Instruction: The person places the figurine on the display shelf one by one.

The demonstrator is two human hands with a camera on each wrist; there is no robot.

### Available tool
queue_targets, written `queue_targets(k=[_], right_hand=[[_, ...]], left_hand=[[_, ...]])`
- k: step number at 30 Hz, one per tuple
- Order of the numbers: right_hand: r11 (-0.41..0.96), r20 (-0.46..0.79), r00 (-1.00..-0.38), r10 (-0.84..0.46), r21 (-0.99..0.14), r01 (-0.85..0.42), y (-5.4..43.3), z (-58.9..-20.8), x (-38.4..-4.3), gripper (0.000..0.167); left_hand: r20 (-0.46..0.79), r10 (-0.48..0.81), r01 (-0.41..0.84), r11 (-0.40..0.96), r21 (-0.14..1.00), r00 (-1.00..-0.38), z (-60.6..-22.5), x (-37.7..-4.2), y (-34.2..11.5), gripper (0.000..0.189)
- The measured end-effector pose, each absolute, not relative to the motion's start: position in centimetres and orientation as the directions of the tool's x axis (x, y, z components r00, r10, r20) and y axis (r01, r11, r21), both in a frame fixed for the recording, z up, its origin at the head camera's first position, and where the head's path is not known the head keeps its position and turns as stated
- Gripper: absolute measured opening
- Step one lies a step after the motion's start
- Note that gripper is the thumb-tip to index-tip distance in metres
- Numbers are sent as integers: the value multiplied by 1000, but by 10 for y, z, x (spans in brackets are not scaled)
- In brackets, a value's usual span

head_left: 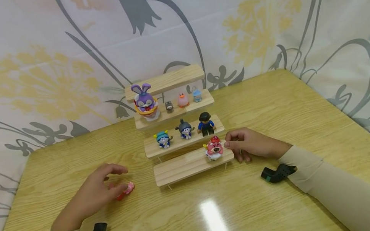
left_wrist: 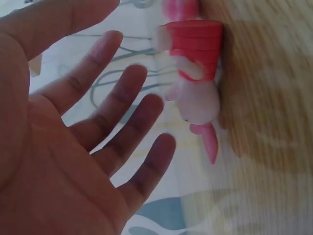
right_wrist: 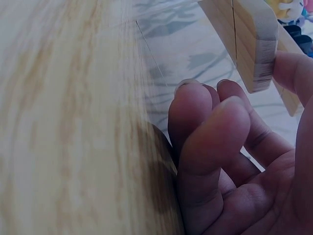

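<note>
My left hand (head_left: pixel 92 192) hovers at the table's left with fingers spread, holding nothing. Beside it a small pink piglet figurine (left_wrist: pixel 198 100) in red clothes lies on the tabletop, partly hidden by the thumb in the head view. The right hand (head_left: pixel 254 143) is at the right end of the lowest shelf board (head_left: pixel 177 169), its thumb against the board's end and its other fingers loosely bent. Close to that thumb, a pink bear figurine (head_left: pixel 214 151) with a red cap sits on the board. No object shows within the right fingers.
The stepped wooden stand holds a purple rabbit (head_left: pixel 145 102) and small figures on an upper board. Below are a teal-capped figure (head_left: pixel 163 139), a grey-capped figure (head_left: pixel 184 129) and a black-haired toy person (head_left: pixel 205 123). A flowered cloth (head_left: pixel 167 29) hangs behind the table (head_left: pixel 170 221).
</note>
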State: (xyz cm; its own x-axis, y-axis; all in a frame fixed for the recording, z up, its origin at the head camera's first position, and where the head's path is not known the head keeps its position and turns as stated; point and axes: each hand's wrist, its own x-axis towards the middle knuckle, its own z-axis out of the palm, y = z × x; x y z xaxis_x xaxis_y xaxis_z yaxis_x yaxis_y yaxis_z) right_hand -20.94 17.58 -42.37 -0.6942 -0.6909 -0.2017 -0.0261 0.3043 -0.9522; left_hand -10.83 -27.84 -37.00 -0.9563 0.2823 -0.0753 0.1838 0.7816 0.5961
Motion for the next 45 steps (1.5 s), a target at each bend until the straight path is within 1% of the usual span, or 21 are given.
queue_targets(k=[7, 12, 21, 26, 36, 42, 45], right_hand=[[310, -202, -697, -688, -950, -30, 176, -423, -211, 30], [304, -195, -695, -692, -952, -36, 176, -424, -211, 30], [299, -188, -695, -694, -954, -40, 176, -424, -211, 29], [297, -191, -700, -688, -954, -31, 177, -422, -210, 30], [297, -198, -704, -682, -955, -20, 178, -423, -208, 31], [301, -193, -698, -690, -953, -33, 177, -423, -209, 30], [294, -189, -696, -693, -955, -34, 176, -423, -209, 30]], left_hand=[[-115, 266, 154, 803, 576, -957, -372, -110, -277, 32], [-120, 278, 165, 810, 563, -953, -375, -111, -275, 30], [-117, 305, 197, 818, 541, -945, -379, -113, -277, 21], [-149, 293, 164, 811, 561, -944, -379, -115, -275, 16], [-223, 254, 95, 832, 547, -941, -378, -115, -270, 16], [-223, 264, 103, 830, 548, -938, -380, -113, -270, 20], [-212, 272, 116, 829, 547, -939, -379, -113, -271, 17]])
